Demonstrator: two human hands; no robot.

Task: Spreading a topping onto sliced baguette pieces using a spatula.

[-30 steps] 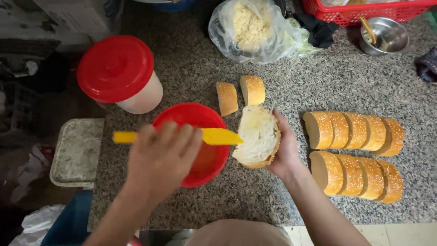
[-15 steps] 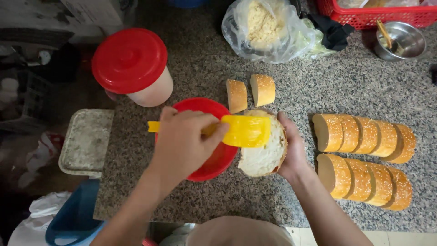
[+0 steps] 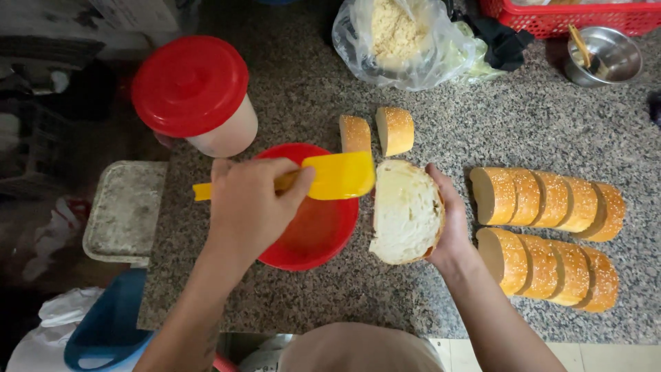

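**Spreading on the bread**

The left hand (image 3: 251,207) has a tight grip on the yellow spatula (image 3: 323,178), over the red bowl (image 3: 310,231). The right hand (image 3: 451,220) cups the cut bread (image 3: 405,212) on the bench (image 3: 447,131). It looks best to keep the blade flat and push gently.

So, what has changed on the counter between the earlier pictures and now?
The left hand swept the yellow spatula from above the red bowl rightward over the open bun half, then drew it back; its blade now sits at the bun's left edge. The right hand holds the bun half as before. The red-lidded container, the two bun rows and the two loose pieces stayed put.
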